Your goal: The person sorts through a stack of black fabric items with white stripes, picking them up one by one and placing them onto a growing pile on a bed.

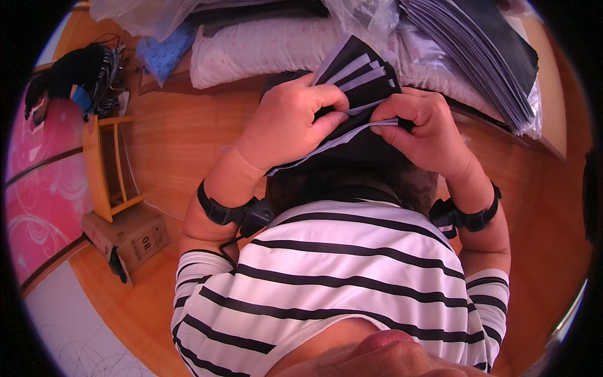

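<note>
Between my two hands, above my lap, is a pleated black sheet [360, 92] with pale grey edges, its folds fanned out towards the bed. My left hand [294, 118] pinches the folds between thumb and forefinger near the middle. At the sheet's right end, my right hand [419, 125] grips a pale edge between thumb and fingertips. One long pale fold runs below both hands, from lower left up to the right thumb. Whether the sheet is cloth or thin felt, I cannot tell.
Ahead lies a bed with a pale quilt [264, 49]. On its right rests a thick stack of black and grey sheets [476, 61], with clear plastic [367, 19] beside it. A blue bag [165, 52], a wooden stool [113, 165] and a cardboard box [136, 238] are at left.
</note>
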Demonstrator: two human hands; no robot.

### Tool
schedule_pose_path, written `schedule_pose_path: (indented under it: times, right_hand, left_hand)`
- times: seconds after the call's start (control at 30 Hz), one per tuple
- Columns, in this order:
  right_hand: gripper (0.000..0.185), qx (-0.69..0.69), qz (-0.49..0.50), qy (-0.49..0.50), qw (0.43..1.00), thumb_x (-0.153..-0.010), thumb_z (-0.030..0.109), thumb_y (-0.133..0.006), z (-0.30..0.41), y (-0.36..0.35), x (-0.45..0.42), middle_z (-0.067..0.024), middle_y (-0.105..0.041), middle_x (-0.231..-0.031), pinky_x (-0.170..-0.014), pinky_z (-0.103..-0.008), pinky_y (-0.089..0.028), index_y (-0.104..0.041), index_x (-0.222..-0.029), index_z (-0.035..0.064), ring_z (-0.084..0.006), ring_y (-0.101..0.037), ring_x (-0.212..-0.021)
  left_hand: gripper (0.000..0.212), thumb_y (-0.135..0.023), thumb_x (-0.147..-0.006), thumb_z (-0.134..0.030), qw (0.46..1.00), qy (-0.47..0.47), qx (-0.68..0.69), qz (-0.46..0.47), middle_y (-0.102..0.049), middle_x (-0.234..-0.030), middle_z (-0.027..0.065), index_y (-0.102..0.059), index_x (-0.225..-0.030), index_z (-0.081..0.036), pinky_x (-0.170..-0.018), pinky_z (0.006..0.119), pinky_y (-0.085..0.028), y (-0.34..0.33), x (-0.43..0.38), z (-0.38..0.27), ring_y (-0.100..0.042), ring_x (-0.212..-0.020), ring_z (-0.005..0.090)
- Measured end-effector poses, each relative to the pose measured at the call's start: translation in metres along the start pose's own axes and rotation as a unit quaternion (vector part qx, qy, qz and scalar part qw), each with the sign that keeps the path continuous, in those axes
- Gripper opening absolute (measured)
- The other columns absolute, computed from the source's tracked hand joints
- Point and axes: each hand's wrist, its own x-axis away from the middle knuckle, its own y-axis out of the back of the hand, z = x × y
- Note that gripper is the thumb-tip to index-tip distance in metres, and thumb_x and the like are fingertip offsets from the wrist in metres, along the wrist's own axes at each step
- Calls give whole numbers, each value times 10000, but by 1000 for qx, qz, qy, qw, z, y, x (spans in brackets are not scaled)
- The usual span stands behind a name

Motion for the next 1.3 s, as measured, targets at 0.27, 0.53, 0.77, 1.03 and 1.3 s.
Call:
schedule_pose_path:
  times: [0.27, 0.53, 0.77, 1.03, 1.3]
  right_hand:
    - [208, 171, -63, 178, 967, -686, -6, -768, 39, 14, 8, -182, -645, -1235, -959, -395, -505, -678, -869, 32, -368, -619, -1141]
    - [97, 18, -102, 10, 995, -862, 38, -732, 28, -5, 5, -138, -679, -813, -635, -329, -525, -665, -933, 34, -306, -667, -702]
    - [262, -55, -157, -20, 986, -860, 18, -757, 11, -17, 0, -90, -706, -792, -661, -262, -510, -627, -1086, 46, -151, -651, -700]
    - [421, -77, -121, -67, 987, -862, 13, -761, 18, -12, 1, -86, -742, -857, -707, -242, -514, -595, -1248, 39, -95, -648, -761]
    - [227, -21, -126, -13, 992, -812, 7, -778, 11, -12, 1, -93, -707, -876, -702, -278, -517, -716, -1027, 44, -181, -667, -756]
  left_hand:
    - [90, -742, -847, -29, 995, 9, 30, -90, -672, -803, 80, -669, -889, 2, -704, 274, -487, 0, 6, 19, -639, -746, 169]
    - [82, -754, -834, -14, 994, -32, 67, -86, -676, -777, 59, -690, -886, -11, -669, 263, -477, 6, 12, 12, -627, -705, 126]
    - [95, -740, -844, 20, 992, -41, 96, -74, -681, -797, 71, -704, -922, -21, -676, 269, -494, 6, 16, 6, -641, -717, 144]
    - [156, -745, -812, 27, 991, -51, 92, -77, -703, -819, 112, -729, -940, -62, -654, 324, -515, 5, 16, 7, -667, -727, 262]
    - [135, -720, -838, 25, 991, -57, 93, -81, -721, -826, 95, -737, -945, -56, -669, 319, -517, 5, 16, 8, -666, -735, 258]
